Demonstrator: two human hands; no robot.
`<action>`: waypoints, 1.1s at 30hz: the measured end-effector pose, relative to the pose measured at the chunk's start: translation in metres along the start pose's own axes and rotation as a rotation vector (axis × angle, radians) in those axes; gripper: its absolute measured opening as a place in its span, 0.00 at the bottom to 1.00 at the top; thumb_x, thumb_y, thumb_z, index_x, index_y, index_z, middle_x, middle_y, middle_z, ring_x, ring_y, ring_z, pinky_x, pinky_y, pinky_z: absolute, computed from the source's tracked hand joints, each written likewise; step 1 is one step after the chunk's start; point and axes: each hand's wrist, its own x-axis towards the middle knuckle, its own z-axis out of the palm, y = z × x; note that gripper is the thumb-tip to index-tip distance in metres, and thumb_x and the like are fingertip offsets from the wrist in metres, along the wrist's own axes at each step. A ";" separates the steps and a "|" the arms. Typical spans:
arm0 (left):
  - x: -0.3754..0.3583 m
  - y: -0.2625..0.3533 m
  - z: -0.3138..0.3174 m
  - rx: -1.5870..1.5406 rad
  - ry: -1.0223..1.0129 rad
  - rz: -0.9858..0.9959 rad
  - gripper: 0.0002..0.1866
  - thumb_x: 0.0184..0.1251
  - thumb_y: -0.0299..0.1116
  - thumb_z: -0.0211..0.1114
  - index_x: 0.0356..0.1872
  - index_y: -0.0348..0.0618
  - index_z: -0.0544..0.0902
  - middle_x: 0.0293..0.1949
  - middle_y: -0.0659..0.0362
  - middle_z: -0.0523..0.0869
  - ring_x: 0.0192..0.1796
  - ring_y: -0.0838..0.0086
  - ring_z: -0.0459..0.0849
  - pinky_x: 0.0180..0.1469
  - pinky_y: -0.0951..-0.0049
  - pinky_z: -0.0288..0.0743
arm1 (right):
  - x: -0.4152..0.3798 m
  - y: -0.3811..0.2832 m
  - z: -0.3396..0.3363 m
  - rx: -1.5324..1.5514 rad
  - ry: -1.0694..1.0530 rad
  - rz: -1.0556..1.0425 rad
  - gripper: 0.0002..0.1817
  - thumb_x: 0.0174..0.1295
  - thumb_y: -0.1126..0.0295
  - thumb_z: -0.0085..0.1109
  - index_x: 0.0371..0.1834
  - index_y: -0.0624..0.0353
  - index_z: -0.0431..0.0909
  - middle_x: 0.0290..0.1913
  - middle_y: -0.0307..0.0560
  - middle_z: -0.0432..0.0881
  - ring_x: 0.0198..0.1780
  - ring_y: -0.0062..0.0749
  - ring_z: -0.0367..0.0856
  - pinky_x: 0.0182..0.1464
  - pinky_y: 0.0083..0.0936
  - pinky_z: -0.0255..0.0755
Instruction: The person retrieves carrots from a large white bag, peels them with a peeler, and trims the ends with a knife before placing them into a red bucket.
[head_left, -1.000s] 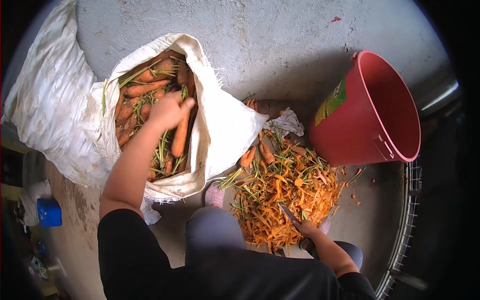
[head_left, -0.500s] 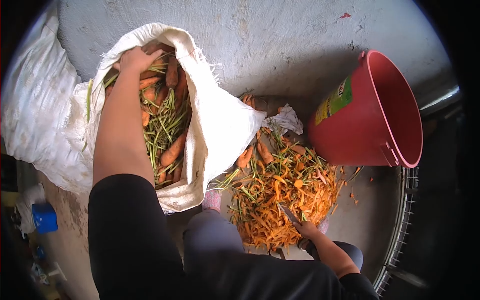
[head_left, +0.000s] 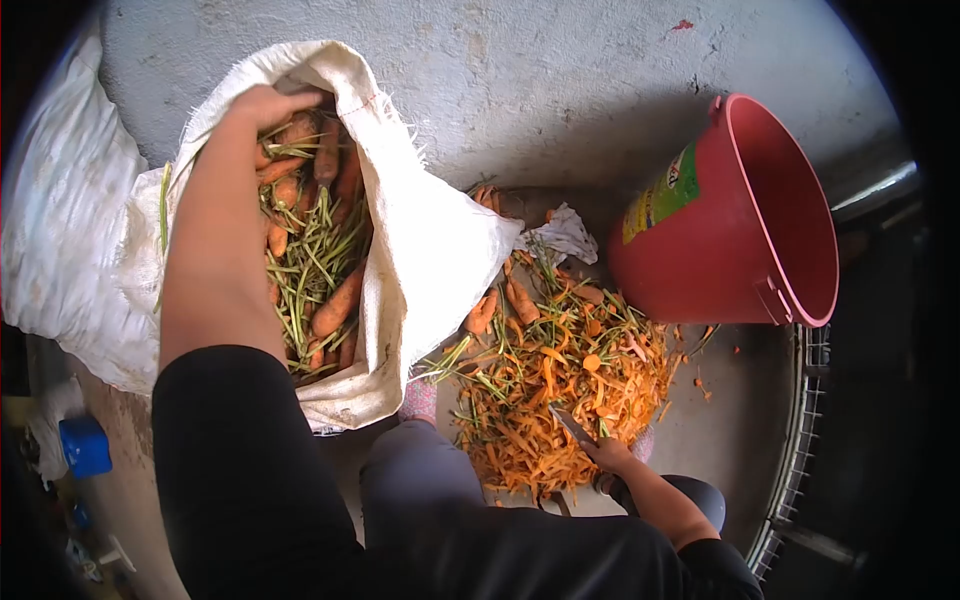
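My left hand [head_left: 268, 106] reaches into the top end of an open white woven sack [head_left: 450, 235], by the far rim. Its thumb side shows, but most of the fingers are hidden, so I cannot see whether they grasp anything. Inside the sack lie several unpeeled carrots [head_left: 338, 302] and loose green stems [head_left: 315, 240]. Lower right, my right hand [head_left: 610, 455] is closed around a knife [head_left: 573, 427], its blade pointing up and left over a heap of orange carrot peelings [head_left: 540, 455].
A red bucket [head_left: 690, 255] leans tilted at the right by the grey wall [head_left: 560, 70]. Between sack and bucket lie a crumpled white bag [head_left: 565, 238] and some carrots [head_left: 520, 298]. Another white sack [head_left: 70, 230] stands at left, with a blue container [head_left: 85, 446] below it.
My left hand has shifted slightly up and left within the sack, and its fingers, spread before, are now mostly out of sight. The right hand keeps the knife over the peelings.
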 end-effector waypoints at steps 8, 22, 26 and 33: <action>0.016 0.029 0.034 0.597 -0.108 0.167 0.25 0.37 0.35 0.71 0.43 0.41 0.81 0.41 0.52 0.83 0.45 0.64 0.81 0.47 0.69 0.75 | 0.004 -0.001 0.000 0.020 -0.001 -0.024 0.39 0.56 0.36 0.38 0.39 0.68 0.77 0.39 0.65 0.78 0.45 0.54 0.76 0.48 0.39 0.68; 0.018 -0.026 0.094 0.964 0.367 0.099 0.19 0.62 0.37 0.46 0.53 0.45 0.71 0.51 0.46 0.73 0.52 0.49 0.74 0.50 0.49 0.67 | 0.007 -0.005 -0.024 0.017 0.196 -0.005 0.33 0.58 0.40 0.42 0.42 0.63 0.76 0.38 0.56 0.80 0.44 0.44 0.78 0.43 0.36 0.72; -0.068 -0.011 0.081 0.977 0.459 0.435 0.21 0.56 0.30 0.53 0.54 0.47 0.68 0.49 0.45 0.74 0.50 0.51 0.74 0.51 0.57 0.69 | 0.045 -0.001 -0.034 -0.044 0.161 -0.068 0.32 0.59 0.40 0.41 0.43 0.61 0.75 0.37 0.53 0.80 0.41 0.44 0.78 0.44 0.35 0.72; -0.219 -0.035 0.123 0.545 0.459 0.544 0.31 0.34 0.20 0.65 0.48 0.37 0.71 0.60 0.41 0.64 0.59 0.47 0.66 0.58 0.61 0.63 | 0.112 0.050 -0.092 0.149 0.588 0.015 0.24 0.52 0.53 0.57 0.37 0.66 0.74 0.42 0.59 0.76 0.44 0.46 0.76 0.44 0.39 0.70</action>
